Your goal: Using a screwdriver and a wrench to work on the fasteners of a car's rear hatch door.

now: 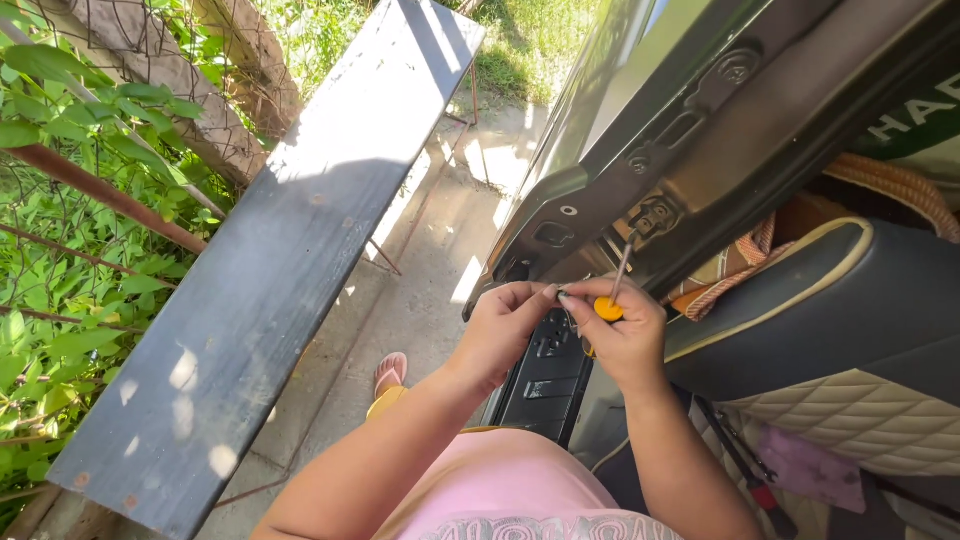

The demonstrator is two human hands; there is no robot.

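Orange-handled screwdriver [608, 305]: held in right hand [622, 340], fingers clamped round handle; metal shaft runs up to black latch [655, 216] on edge of open vehicle door [640, 130], tip at or just beside latch, contact not clear.
Left hand [505, 325]: just beside right hand, touching it at fingertips; thumb and forefinger pinched together, on what cannot tell, too small to make out.
Both hands: in front of door's inner face, above black switch panel [548, 375].
Seat [850, 340]: dark w/ cream quilted lower part and pale piping, right of hands; woven orange-striped strap [745, 255] behind its top edge.
Bench [270, 260]: long dark grey plank, left of door, runs from bottom-left corner up to top centre; sun spots near its lower end.
Ground: bare concrete betw. bench and door; foot in pink sandal [390, 372] on it.
Far left: green leaves, wire fence [90, 190], rusty rails.
Person: pink top [510, 490], bottom edge.
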